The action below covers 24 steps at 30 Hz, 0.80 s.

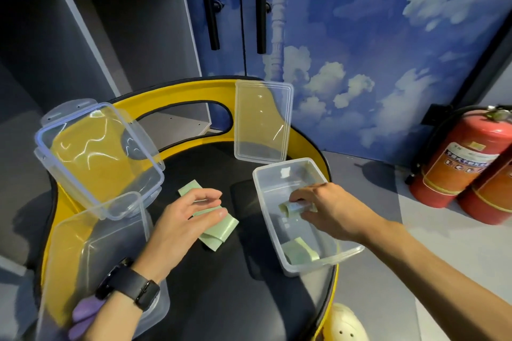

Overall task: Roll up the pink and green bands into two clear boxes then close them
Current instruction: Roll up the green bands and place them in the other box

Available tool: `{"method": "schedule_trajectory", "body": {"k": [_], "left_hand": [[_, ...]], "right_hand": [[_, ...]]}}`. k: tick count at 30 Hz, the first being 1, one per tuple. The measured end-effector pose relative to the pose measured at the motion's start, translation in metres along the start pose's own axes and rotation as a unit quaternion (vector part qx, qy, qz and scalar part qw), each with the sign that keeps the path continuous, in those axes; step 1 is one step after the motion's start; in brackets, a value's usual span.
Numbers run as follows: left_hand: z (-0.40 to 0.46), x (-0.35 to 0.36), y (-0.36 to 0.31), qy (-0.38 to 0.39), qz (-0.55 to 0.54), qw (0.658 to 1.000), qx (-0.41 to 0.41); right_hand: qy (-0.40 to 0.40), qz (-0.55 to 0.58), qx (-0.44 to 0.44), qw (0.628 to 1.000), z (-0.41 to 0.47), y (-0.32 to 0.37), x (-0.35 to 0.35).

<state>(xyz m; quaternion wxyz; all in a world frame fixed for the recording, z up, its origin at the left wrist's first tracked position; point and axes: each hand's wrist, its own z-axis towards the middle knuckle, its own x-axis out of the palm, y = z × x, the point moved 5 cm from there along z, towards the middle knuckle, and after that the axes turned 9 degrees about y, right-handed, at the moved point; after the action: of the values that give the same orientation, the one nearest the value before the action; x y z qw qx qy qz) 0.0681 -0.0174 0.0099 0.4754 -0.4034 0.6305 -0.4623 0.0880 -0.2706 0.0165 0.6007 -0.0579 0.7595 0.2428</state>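
At the far left a clear box (91, 255) stands on the black seat (221, 285) of a yellow-rimmed chair (194, 91); something purple (83, 315) shows low at its near end, though whether it lies inside the box cannot be told. Its clip-edged lid (97, 155) leans tilted over the box's far rim, open. Just right of it, the left hand (182, 219) (a dark watch (130, 285) on the wrist) hovers over a flat, folded green band (216, 227) lying on the seat between the two boxes; the fingers are loosely curled and spread, thumb apart from the forefinger, and whether they touch the band cannot be told. Behind, a second clear lid (263, 122) stands nearly upright against the chair back. Below it sits the right-hand clear box (302, 216), open. Inside, the right hand (329, 207) reaches in, its fingertips pinched on a small rolled green band (293, 209) near the middle. Another rolled piece of green band (300, 253) rests at the box's near end. On the floor at far right stand two red fire extinguishers (460, 163).
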Motion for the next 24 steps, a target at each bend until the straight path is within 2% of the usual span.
{"method": "schedule_trajectory", "body": {"k": [5, 18, 24], "left_hand": [[0.002, 0.006, 0.001, 0.015, 0.004, 1.000, -0.001], [0.005, -0.003, 0.002, 0.020, 0.027, 0.999, 0.010], [0.004, -0.005, 0.002, 0.013, 0.031, 0.999, 0.011]], "right_hand": [[0.067, 0.007, -0.005, 0.998, 0.012, -0.002, 0.036], [0.148, -0.004, -0.008, 0.989, 0.031, -0.001, 0.063], [0.139, -0.003, -0.017, 0.990, 0.030, 0.002, 0.055]]}}
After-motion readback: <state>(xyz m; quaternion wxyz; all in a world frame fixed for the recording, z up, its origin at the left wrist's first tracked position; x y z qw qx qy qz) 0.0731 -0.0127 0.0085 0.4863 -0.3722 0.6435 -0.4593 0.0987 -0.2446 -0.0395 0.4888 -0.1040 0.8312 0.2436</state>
